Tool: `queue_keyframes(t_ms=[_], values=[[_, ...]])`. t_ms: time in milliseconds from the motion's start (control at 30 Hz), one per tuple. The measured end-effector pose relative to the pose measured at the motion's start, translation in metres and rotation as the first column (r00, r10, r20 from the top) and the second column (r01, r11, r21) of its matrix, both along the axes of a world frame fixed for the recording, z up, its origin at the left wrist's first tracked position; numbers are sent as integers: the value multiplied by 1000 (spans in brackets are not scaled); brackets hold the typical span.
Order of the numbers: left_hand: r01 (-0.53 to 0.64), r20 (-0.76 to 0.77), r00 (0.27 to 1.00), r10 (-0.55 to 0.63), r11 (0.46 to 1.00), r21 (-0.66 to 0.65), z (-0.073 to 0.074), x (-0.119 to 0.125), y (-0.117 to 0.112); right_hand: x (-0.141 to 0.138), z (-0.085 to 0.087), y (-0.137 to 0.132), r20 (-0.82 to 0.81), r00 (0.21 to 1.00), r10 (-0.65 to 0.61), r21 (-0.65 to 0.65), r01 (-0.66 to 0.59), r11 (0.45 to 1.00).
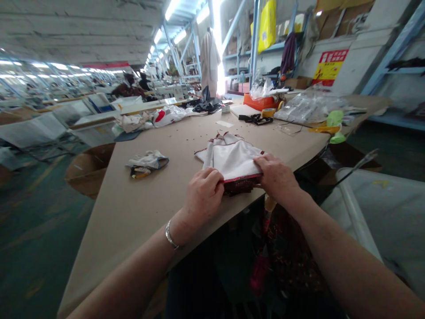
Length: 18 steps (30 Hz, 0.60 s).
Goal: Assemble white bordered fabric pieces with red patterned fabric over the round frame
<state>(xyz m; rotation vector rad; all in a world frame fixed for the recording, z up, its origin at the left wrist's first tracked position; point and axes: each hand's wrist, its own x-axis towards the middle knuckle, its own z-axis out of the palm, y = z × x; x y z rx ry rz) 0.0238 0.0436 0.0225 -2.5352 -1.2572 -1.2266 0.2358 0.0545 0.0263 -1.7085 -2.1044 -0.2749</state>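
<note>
On the beige cutting table, a folded white cloth with dark red piping lies in front of me. My left hand grips its near left corner, with the fingers curled over the edge. My right hand rests on the near right corner, pinching the red-trimmed hem with the fingers. A dark patterned fabric hangs out below that hem, over the table edge. To the left of my hands lies a small crumpled white cloth bundle with a dark trim.
Beyond the cloth lie a clear plastic bag, an orange container, a tape roll and black scraps. Small red threads dot the table. A cardboard box stands below the left edge. A co-worker sits far back.
</note>
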Motion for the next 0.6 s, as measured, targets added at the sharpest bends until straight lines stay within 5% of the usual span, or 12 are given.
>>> queue_keyframes(t_ms=[100, 167, 267, 333, 367, 433, 533, 600], values=[[-19, 165, 985, 58, 973, -230, -25, 0, -14, 18, -6, -33, -119, 992, -33, 16, 35, 999], [122, 424, 901, 90, 886, -447, -40, 8, -26, 18, -21, -61, -157, 987, 20, 0, -21, 1000], [481, 795, 530, 295, 668, -568, -49, 25, -48, 6, -59, -101, -182, 979, 88, -186, -122, 975], [662, 846, 316, 430, 539, -521, -52, 35, -63, -1, -85, -119, -336, 940, 64, -335, -182, 924], [711, 836, 269, 478, 486, -508, -53, 38, -70, -2, -95, -125, -504, 864, 12, -383, -235, 893], [734, 793, 294, 534, 405, -545, -60, 41, -81, -3, -109, -133, -828, 543, -140, -383, -365, 848], [674, 677, 564, 472, 210, -708, -70, 41, -92, -3, -111, -142, -942, -51, -333, -269, -479, 836], [670, 631, 687, 361, 23, -742, -70, 41, -98, -4, -102, -153, -886, -236, -400, -221, -545, 809]])
